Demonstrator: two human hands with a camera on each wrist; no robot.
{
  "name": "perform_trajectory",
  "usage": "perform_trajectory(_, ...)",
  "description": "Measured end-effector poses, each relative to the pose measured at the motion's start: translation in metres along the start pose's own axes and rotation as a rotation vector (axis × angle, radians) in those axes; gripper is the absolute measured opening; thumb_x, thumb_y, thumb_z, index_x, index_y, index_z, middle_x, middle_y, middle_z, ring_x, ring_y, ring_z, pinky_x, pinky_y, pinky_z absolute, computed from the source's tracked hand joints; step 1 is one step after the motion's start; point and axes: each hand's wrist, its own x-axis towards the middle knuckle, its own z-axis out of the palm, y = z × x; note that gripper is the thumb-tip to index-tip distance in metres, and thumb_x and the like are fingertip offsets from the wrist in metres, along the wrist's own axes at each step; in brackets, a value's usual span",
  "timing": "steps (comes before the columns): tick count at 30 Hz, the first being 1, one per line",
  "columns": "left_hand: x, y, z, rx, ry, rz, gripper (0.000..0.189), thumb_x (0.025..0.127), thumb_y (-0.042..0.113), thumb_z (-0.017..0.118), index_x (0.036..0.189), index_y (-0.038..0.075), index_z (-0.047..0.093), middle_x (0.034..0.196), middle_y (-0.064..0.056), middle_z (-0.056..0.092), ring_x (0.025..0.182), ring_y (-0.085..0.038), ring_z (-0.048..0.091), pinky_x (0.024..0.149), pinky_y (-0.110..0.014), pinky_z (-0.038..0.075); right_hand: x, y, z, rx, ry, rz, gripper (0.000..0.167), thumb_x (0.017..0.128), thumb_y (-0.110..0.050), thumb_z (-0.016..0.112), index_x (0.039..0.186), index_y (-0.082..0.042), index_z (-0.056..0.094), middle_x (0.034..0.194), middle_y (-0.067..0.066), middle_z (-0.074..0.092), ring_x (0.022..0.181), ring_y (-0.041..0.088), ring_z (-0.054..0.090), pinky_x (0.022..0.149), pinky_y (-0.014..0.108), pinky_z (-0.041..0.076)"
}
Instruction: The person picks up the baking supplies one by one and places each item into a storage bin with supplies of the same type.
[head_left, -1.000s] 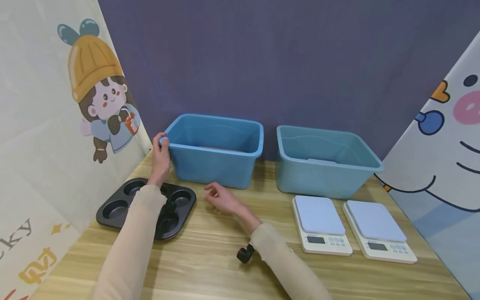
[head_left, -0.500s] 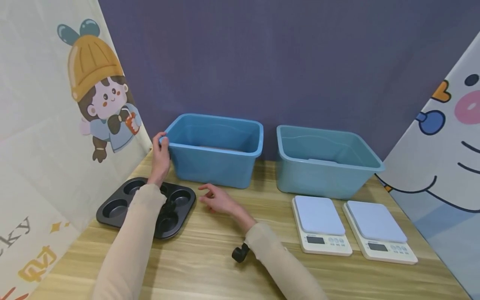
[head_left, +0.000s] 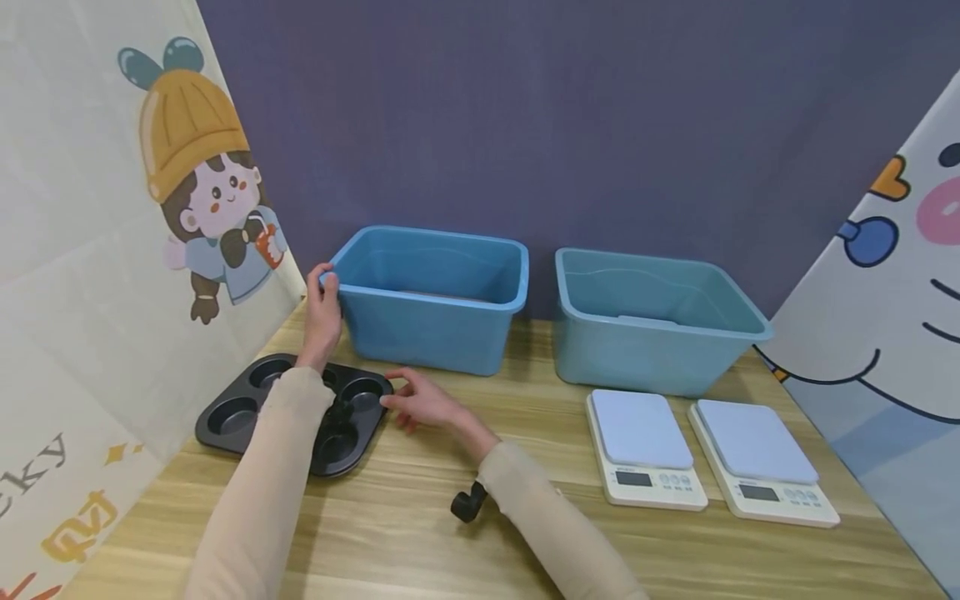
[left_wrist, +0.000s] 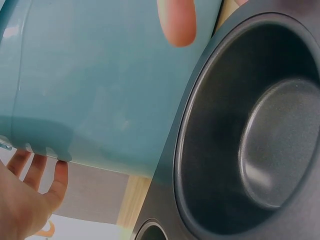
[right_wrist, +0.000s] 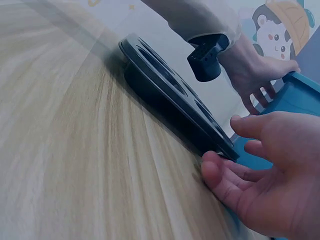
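Gripping the blue plastic bin [head_left: 423, 333] by its near left corner, left of centre in the head view, with the left hand [head_left: 322, 312], and with its fingers curled at the rim. Directly below that bin in the left part of the frame, on the wood-grain table [head_left: 420, 533], a dark metal muffin pan [head_left: 363, 427] with round cups, partly hidden behind the beige left sleeve [head_left: 281, 467]. At the right-hand far corner of the pan, with the right hand [head_left: 426, 402] slightly bent and with thumb and fingers spread apart, nothing pinched between them; in the right wrist view, at lower right, just beside the pan's edge, but cannot tell for certain whether touching. Over the right half of the left wrist view, one large cup of the pan, next to the bin's side wall. Under the right sleeve [head_left: 551, 508], near the lower centre of the head view, a small black wrist device [head_left: 468, 502]. Right of centre, well apart from the pan, a greenish-blue plastic bin [head_left: 652, 358]. In front of it, towards the lower right, two white kitchen scales [head_left: 641, 446] side by side, with displays towards the bottom of the frame. Across the top, a dark purplish-blue backdrop [head_left: 525, 125], between cartoon-printed panels at left and right.
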Motion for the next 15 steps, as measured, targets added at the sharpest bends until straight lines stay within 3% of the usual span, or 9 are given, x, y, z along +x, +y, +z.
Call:
perform_trajectory(8, 0.0019, -0.0018, -0.0041, -0.015, 0.005, 0.021, 0.052, 0.105, 0.053, 0.034, 0.146, 0.022, 0.035, 0.153, -0.013, 0.032, 0.137, -0.028, 0.034, 0.117, -0.048, 0.024, 0.0046, 0.0020, 0.0061, 0.150, -0.017, 0.025, 0.050, 0.097, -0.004, 0.061, 0.144, -0.008, 0.044, 0.088, 0.008, 0.059, 0.060, 0.017, 0.058, 0.050, 0.026, 0.051)
perform_trajectory(15, 0.0003, -0.0006, -0.0056, -0.014, -0.010, 0.016, 0.054, 0.104, 0.055, 0.034, 0.147, 0.022, 0.034, 0.153, -0.013, 0.032, 0.136, -0.029, 0.034, 0.117, -0.049, 0.025, 0.0036, 0.0048, 0.0059, 0.220, 0.029, 0.064, 0.056, 0.092, -0.002, 0.067, 0.142, -0.010, 0.043, 0.086, 0.007, 0.056, 0.059, 0.017, 0.056, 0.049, 0.026, 0.050)
